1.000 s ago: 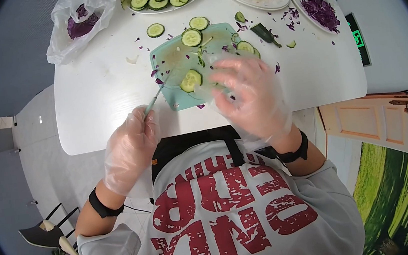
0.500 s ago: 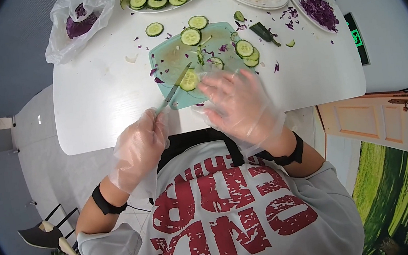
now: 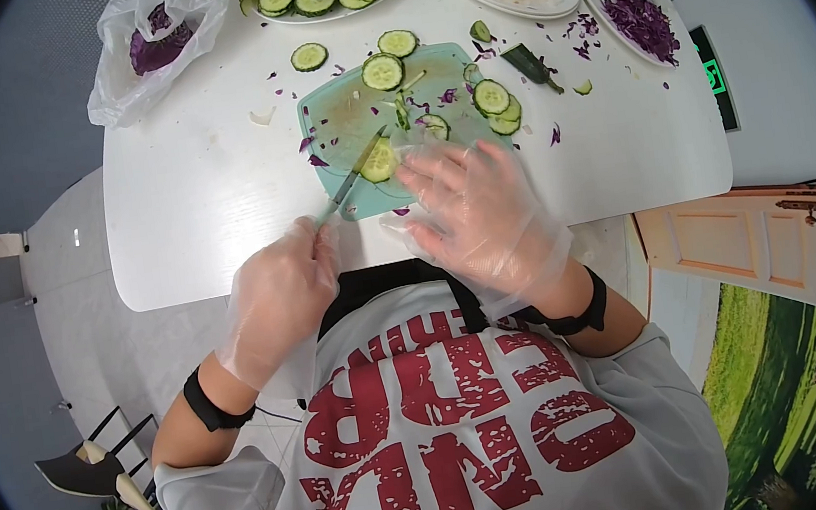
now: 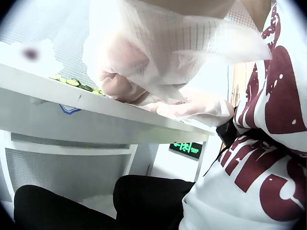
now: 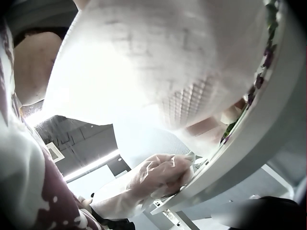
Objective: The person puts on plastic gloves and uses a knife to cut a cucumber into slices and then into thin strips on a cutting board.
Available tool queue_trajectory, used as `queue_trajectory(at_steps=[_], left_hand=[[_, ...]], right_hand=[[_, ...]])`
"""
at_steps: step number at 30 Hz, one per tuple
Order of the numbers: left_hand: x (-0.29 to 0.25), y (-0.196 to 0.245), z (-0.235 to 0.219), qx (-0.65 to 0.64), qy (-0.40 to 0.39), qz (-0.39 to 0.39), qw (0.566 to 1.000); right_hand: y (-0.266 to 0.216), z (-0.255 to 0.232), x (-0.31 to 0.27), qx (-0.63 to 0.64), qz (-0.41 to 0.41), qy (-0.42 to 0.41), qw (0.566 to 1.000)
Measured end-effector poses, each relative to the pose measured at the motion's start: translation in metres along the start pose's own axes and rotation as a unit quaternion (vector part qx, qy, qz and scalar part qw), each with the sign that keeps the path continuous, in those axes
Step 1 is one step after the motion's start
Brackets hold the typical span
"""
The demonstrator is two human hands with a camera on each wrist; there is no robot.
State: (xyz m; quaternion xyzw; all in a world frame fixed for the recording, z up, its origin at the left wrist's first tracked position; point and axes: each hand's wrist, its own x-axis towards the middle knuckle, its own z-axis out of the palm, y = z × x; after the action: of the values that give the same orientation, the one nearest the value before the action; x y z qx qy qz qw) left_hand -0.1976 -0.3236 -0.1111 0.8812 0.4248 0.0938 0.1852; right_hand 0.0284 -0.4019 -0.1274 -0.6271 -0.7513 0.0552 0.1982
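Head view: the left hand (image 3: 281, 285) has its fingers curled round the handle of a small knife (image 3: 345, 188), thumb side up near the blade. The right hand (image 3: 479, 212) isn't clamped on anything I can make out, fingers loosely bent and slightly apart, thumb off to the near side. Can't tell if the fingertips touch the board or something small; the wrist views don't settle it.

Blade slants over the left part of a cucumber slice (image 3: 382, 162) on the near half of the green cutting board (image 3: 341, 111), with the right fingertips just beside it. More rounds lie at the board's far and right edges, among purple scraps.

Looks like the cutting-up stage to me, with most of the cucumber done: there's a heaped plate of slices (image 3: 314, 4) at the far left, and a dark green stub (image 3: 531, 68) right of the board. Any next cut would want that slice pinned and those fingertips tucked clear of the edge, imo. If it's just tidying, knife down first. Shredded purple cabbage (image 3: 641, 24) sits far right.
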Motion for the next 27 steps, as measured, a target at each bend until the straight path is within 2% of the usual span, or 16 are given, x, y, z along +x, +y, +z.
queue_trajectory(at_steps=[4,6,9,19,27], left_hand=[[0.001,0.003,-0.003,0.023,-0.015,-0.003,1.0],[0.002,0.007,-0.006,0.016,-0.06,-0.043,0.997],[0.003,0.006,-0.007,0.02,-0.07,-0.044,0.996],[0.01,0.008,-0.003,0.033,-0.05,-0.032,0.998],[0.015,0.009,0.008,0.048,0.001,-0.018,0.999]], right_hand=[[0.0,0.002,0.0,-0.002,-0.004,0.003,1.0],[0.001,0.003,0.0,-0.006,-0.005,0.004,1.0],[0.001,0.003,0.0,-0.011,-0.007,0.003,1.0],[-0.001,0.004,0.001,-0.02,-0.004,0.011,1.0],[-0.002,0.004,0.0,-0.027,-0.003,0.014,1.0]])
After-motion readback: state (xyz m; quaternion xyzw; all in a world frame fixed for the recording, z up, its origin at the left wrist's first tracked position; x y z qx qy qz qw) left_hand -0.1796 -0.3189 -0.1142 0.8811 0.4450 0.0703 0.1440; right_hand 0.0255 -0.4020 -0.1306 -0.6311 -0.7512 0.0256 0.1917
